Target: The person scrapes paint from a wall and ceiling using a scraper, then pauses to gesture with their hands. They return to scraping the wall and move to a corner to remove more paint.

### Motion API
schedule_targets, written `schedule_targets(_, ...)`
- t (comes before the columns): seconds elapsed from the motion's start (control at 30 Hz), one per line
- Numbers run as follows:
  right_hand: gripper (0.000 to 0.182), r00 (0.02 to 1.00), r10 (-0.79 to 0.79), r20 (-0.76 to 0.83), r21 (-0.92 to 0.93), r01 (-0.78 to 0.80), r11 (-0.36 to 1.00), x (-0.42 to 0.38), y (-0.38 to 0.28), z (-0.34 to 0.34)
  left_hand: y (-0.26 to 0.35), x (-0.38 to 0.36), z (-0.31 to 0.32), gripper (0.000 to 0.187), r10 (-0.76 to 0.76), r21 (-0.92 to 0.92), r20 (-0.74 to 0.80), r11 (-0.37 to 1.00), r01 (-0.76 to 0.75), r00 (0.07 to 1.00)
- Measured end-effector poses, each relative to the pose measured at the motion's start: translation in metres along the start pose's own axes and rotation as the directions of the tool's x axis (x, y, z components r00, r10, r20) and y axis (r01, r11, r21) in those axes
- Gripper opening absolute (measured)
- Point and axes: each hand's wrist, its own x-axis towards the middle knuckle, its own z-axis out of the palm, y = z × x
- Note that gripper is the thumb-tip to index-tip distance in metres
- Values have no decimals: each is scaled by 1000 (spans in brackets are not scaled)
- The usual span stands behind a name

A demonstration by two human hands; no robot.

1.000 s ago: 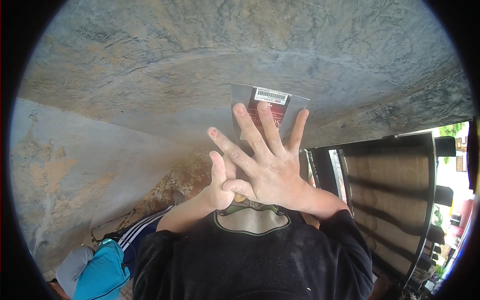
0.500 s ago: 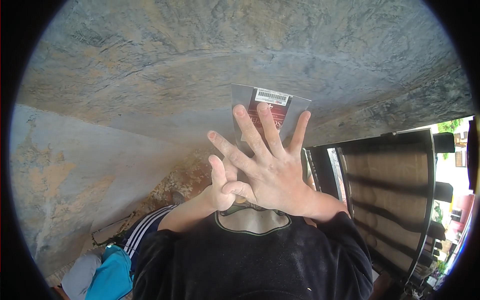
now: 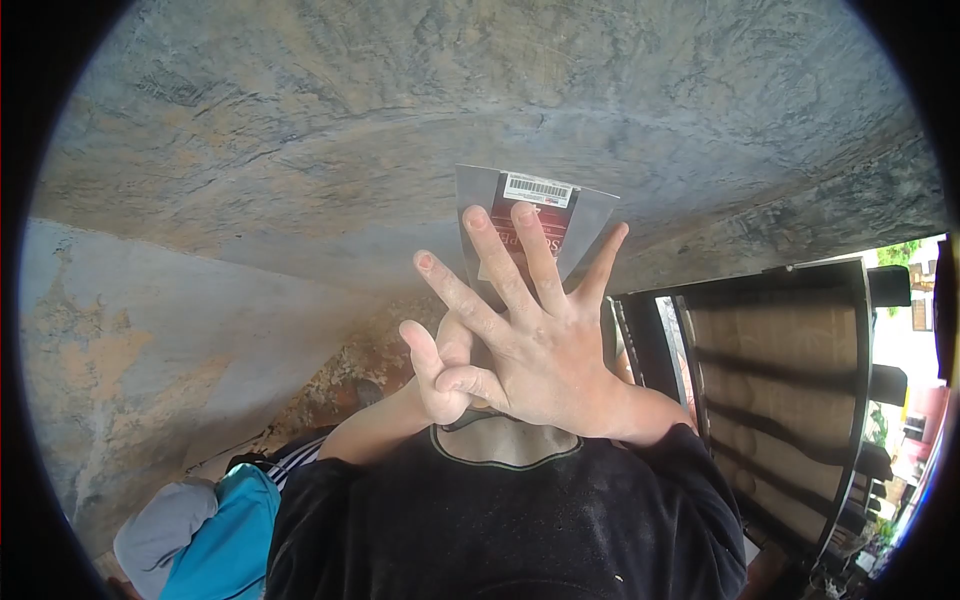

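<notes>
A broad grey scraper [image 3: 590, 212] with a red label and barcode sticker stands with its wide edge up against the concrete wall. My right hand [image 3: 550, 345] lies over it, its long fingers spread across the blade face and its thumb bent inward. At the lower left of that palm, my left hand [image 3: 438, 375] is curled in with its thumb sticking up. Both hands meet where the scraper's handle is hidden behind them. Pale dust coats the skin.
Rough grey concrete [image 3: 480, 60] curves across the top. A patchy wall [image 3: 130, 350] runs down the left. A person in a blue top [image 3: 225, 525] and grey cap [image 3: 165, 530] is at lower left. A dark slatted frame [image 3: 780, 390] stands at right.
The scraper and my right fingers have shifted slightly left. My left thumb has tilted outward to the left. The person at lower left has moved up, hiding more of the striped clothing.
</notes>
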Motion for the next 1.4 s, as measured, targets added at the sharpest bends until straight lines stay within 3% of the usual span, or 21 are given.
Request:
schedule_targets(0.23, 96, 988, -46, 149, -58, 55, 997, 4, 4, -7, -3, 15, 6, 83, 40, 3, -76, 999, -40, 996)
schedule_targets(0.37, 97, 987, -62, 151, -46, 70, 997, 7, 11, -1, -3, 24, 8, 82, 60, 1, -121, 998, -60, 991)
schedule_targets(0.47, 82, 984, -118, 131, 79, 108, 991, 13, 25, 7, -5, 31, 10, 81, 77, -3, -159, 997, -79, 984)
schedule_targets(0.5, 82, 984, -119, 134, 82, 109, 991, 6, 28, 18, -11, 35, 5, 66, 103, -120, -210, 984, -130, 972)
schedule_targets(0.57, 82, 932, 114, -345, 572, 112, 813, -14, 41, 58, -11, 35, -11, 48, 17, 77, -429, 997, 18, 903)
schedule_targets(0.6, 85, 944, 167, -285, 611, 44, 791, -26, 47, 63, -5, 30, -31, 34, 49, 106, -152, 994, -33, 987)
schedule_targets(0.63, 88, 952, 217, -215, 645, -29, 764, -41, 53, 65, -8, 30, -34, 34, 66, 100, -167, 994, -50, 984)
schedule_targets(0.7, 75, 935, 215, 280, 872, -342, 351, -60, 60, 73, -15, 29, -35, 39, 248, 320, -85, 924, -210, 965)
schedule_targets(0.77, 61, 780, 64, 622, 783, -618, -74, -80, 73, 81, -28, 28, -30, 42, 222, 341, -246, 931, -130, 944)
schedule_targets(0.83, 47, 798, 56, 600, 799, -601, 4, -86, 74, 85, -38, 29, -36, 40, 154, 474, -297, 881, 5, 942)
schedule_targets(0.93, 43, 771, 6, 637, 738, -607, -294, -89, 94, 82, -50, 35, -47, 35, 51, 564, -234, 820, 93, 971)
schedule_targets(0.97, 39, 798, 60, 599, 772, -556, -309, -88, 100, 78, -59, 40, -51, 35, 74, 559, -248, 826, 80, 966)
schedule_targets(1.03, 33, 717, 114, 688, 720, -654, -235, -87, 120, 70, -75, 50, -53, 37, 114, 331, -525, 940, 80, 843)
schedule_targets(1.1, 25, 715, 141, 685, 726, -653, -216, -92, 134, 67, -78, 46, -62, 40, 18, 216, -535, 970, 116, 844)
schedule_targets(1.17, 18, 650, 208, 731, 656, -753, 52, -98, 153, 61, -94, 46, -68, 40, -60, 45, -672, 991, 122, 738)
schedule_targets(1.23, 21, 623, 188, 759, 619, -781, 86, -97, 161, 54, -107, 53, -65, 40, -88, -61, -691, 996, 63, 717)
schedule_targets(1.27, 24, 600, 212, 771, 594, -798, 98, -98, 164, 53, -119, 60, -60, 42, 329, 431, -712, 902, 17, 620)
schedule_targets(1.3, 28, 578, 235, 781, 569, -815, 111, -98, 167, 53, -128, 66, -56, 44, 689, 814, -523, 578, 54, 502)
schedule_targets(1.33, 28, 570, 223, 791, 556, -822, 126, -96, 166, 54, -116, 71, -44, 46, 825, 932, -296, 360, -43, 482)
schedule_targets(1.37, 30, 589, 241, 771, 579, -807, 120, -95, 163, 54, -120, 77, -45, 46, 829, 928, -314, 371, -36, 463)
schedule_targets(1.4, 32, 608, 257, 751, 601, -791, 112, -95, 160, 54, -122, 83, -47, 49, 867, 984, 5, 84, -156, 498)
